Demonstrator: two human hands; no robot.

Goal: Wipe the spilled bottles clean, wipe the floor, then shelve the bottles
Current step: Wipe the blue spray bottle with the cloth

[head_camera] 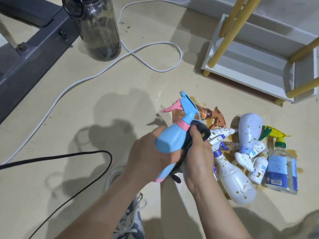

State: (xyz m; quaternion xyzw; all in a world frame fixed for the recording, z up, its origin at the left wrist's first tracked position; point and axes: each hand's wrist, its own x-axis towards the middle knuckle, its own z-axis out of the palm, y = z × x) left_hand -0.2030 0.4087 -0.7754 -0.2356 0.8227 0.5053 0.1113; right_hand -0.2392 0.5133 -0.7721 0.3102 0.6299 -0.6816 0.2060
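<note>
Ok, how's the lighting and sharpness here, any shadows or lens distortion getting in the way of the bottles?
Head view: several overlapping soft arm shadows fall on the floor left of the blue spray bottle; the spattered white spray bottle is evenly lit; the wide lens tilts the shelf's yellow leg.

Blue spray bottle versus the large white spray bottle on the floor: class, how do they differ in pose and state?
The blue spray bottle is held up by the left hand, and the right hand presses a dark cloth against it. The white spray bottle lies on the floor. The blue spray bottle looks mostly clean; the white spray bottle is spattered brown. Both have trigger heads.
</note>
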